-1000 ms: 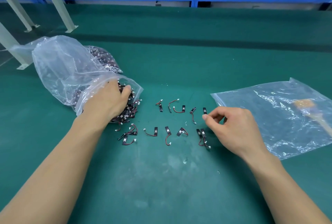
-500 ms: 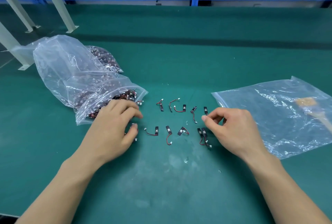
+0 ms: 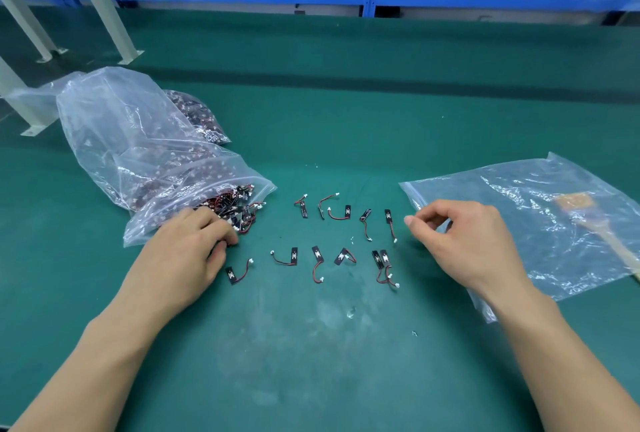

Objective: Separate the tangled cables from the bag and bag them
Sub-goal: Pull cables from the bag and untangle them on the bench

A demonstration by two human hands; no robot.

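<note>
Now left hand (image 3: 187, 251) has slid leftward (right hand (image 3: 464, 244) unmoved), uncovering a cable (image 3: 237, 272).

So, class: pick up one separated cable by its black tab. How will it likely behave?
Probably very light: the cable is tiny beside the left hand. Its thin red wire lies curved, so it would likely dangle floppily. The white plug end may snag neighbours, as in the tangled heap.

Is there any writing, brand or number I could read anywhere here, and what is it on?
No text can be read.
Black tabs on the loose cables: tiny white marks, too small to read.
Brown tag inside the flat bag: blurred, no writing visible.
</note>
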